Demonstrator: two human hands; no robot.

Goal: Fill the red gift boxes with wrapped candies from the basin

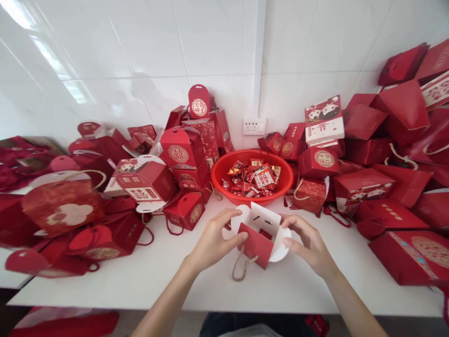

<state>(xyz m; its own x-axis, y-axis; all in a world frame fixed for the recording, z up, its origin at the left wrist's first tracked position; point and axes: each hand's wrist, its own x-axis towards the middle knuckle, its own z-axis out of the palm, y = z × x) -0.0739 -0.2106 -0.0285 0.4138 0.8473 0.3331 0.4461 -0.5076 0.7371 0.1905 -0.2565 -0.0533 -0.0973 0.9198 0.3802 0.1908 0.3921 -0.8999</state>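
A small red box (pixel 255 245) with a white inside stands on the table, its top open and its flaps spread. A twisted cord handle hangs from its near side. Something red shows at the bottom of the box. My left hand (pixel 219 241) grips its left side, thumb on the near red panel and fingers by the left rounded flap. On the right, my right hand (pixel 307 241) pinches the white rounded flap (pixel 279 244) between thumb and fingers. Just behind the box sits a red plastic basket (pixel 286 180) holding wrapped sweets (pixel 254 177).
Stacks of red gift boxes (pixel 147 180) crowd the left of the white table (pixel 157 290). More boxes (pixel 365 187) are piled high on the right. A tiled wall with a socket (pixel 254 126) rises behind.
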